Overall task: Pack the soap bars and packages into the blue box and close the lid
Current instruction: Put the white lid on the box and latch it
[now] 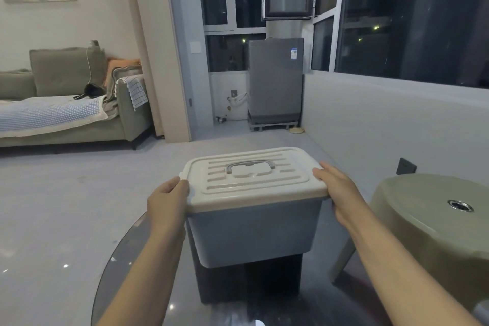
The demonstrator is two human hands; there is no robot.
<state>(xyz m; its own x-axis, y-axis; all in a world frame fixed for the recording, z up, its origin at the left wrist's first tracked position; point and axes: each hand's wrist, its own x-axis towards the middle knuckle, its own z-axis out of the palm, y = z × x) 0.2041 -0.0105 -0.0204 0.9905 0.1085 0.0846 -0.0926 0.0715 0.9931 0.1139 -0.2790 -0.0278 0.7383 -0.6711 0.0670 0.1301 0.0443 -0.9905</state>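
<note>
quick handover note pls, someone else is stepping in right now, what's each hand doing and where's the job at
Left hand: grips the left end of the lid.
Right hand: grips the right end of the lid.
Blue box: on the glass table, lid lying on top, handle flat.
Done: lid is on; no soap or packages in sight outside.
Left: check the lid is pressed down all round. Contents can't be seen.

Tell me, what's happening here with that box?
A person is holding a blue box by its two ends, the left hand at one side of the white lid, the right hand at the other. The lid is on the box, its grey handle lying flat. What is inside cannot be seen.
</note>
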